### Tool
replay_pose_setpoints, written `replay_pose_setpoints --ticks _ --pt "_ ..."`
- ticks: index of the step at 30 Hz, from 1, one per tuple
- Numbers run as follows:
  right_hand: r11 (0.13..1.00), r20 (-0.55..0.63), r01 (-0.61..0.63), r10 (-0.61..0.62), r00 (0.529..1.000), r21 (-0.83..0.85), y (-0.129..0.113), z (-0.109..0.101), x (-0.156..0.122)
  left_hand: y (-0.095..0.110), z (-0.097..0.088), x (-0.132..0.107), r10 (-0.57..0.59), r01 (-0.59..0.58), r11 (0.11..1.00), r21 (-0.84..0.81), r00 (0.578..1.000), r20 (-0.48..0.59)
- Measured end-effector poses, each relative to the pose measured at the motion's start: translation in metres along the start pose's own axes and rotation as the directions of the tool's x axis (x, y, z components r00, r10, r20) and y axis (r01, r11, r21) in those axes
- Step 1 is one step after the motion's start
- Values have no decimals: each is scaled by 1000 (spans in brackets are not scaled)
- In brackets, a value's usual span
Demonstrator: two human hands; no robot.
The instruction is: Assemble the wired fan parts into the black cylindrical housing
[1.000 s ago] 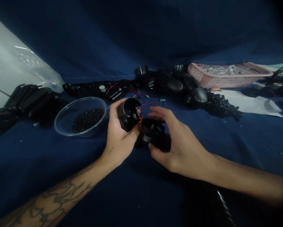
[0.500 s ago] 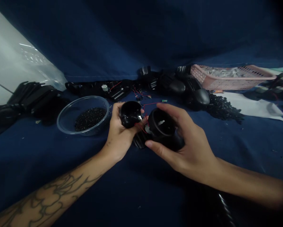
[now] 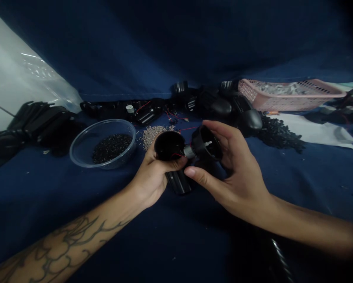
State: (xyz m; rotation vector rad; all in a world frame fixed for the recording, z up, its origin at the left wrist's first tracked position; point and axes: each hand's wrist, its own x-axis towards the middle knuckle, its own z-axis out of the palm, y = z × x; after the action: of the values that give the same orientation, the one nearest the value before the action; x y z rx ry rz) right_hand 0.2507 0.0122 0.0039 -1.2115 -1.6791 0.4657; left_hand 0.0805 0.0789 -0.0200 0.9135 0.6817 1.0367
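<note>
My left hand (image 3: pixel 152 175) is closed round a black round plastic housing (image 3: pixel 169 145) with a ribbed handle (image 3: pixel 179 182) hanging below it. My right hand (image 3: pixel 238 169) grips a second black round part (image 3: pixel 207 143) with a white shaft at its centre. A small silver motor (image 3: pixel 189 151) and thin red wires (image 3: pixel 179 155) join the two parts, which sit close together above the blue cloth (image 3: pixel 170 236).
A clear plastic bowl (image 3: pixel 76 147) of small black screws stands at left. A scatter of small silver bits (image 3: pixel 152 133) lies behind my hands. Black plastic parts (image 3: pixel 217 104) line the back, a pink basket (image 3: pixel 282 100) sits at right, and a plastic bag (image 3: pixel 19 78) at far left.
Both hands have lifted the two black parts and turned them to face each other. The right hand went from reaching over its part to gripping it.
</note>
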Motion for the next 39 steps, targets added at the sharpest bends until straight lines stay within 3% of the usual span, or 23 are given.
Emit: replay_pose_setpoints --ticks 5,9,15,19,26,31,36,39 --pt "1000 -21 -6 7 1000 23 0 0 1 -1 5 -11 132 -155 975 162 981 146" --pt "999 -42 -15 17 999 28 4 0 2 5 9 -24 110 -192 949 251 945 307" --pt "999 -64 -29 31 997 28 5 0 1 6 9 -30 166 -398 802 446 865 474" --pt "1000 -32 -27 27 999 1 4 -2 1 2 9 -30 195 -456 731 508 852 485" --pt "980 108 104 -87 990 -167 2 -3 6 5 11 -36 176 -421 731 537 877 447" --pt "992 197 75 -53 979 -103 0 -5 6 1 12 -34 170 -435 689 580 875 454" --pt "999 290 -40 34 956 13 0 -8 5 -10 9 -30 258 -488 644 589 863 434" --pt "997 277 -72 60 959 32 1 -8 3 -11 7 -28 333 -533 598 599 845 419"
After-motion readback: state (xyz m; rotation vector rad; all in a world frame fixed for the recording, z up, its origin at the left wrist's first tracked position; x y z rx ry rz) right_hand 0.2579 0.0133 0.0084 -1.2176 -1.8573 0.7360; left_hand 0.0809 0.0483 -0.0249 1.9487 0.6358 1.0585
